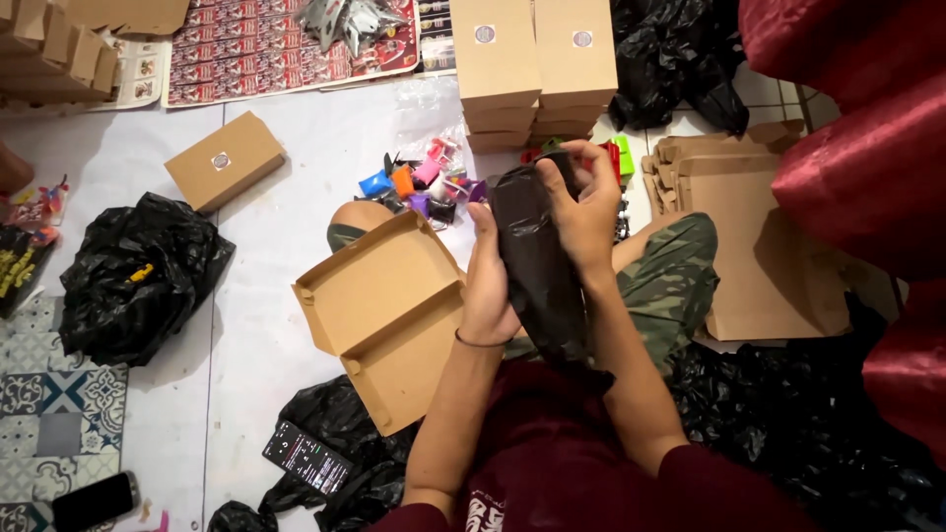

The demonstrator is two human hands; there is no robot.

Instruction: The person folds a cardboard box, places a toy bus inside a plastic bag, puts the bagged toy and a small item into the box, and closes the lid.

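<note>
**A:** ok so nearest the camera, both hands are on a black bag held up over the lap. Left hand is wrapped round its left side, fingers curled shut on the plastic, probably just to keep it steady. Right hand is at the top end, fingers bent and pinching the bag's mouth, looks like it's being gathered or folded there. Can't tell what's inside, if anything.

**B:** and the open box?

**A:** right beside the left wrist, on the floor against the knee. Brown cardboard, lid flipped open, empty as far as I can see. Handy spot, I'd guess so it's within reach of both hands. A phone lies on more black plastic near the bottom edge of the floor, left of the arm.

**B:** what's past the hands?

**A:** a heap of small coloured bits just beyond the knee, pink, blue, orange, purple. On the right there's flat cardboard, unfolded blanks stacked by the leg. To the left a lumpy black sack, and a closed box further out.

**B:** far end?

**A:** two stacks of closed boxes at the far edge, neatly piled, so finished ones I reckon. Printed sheets lie to their left.
</note>
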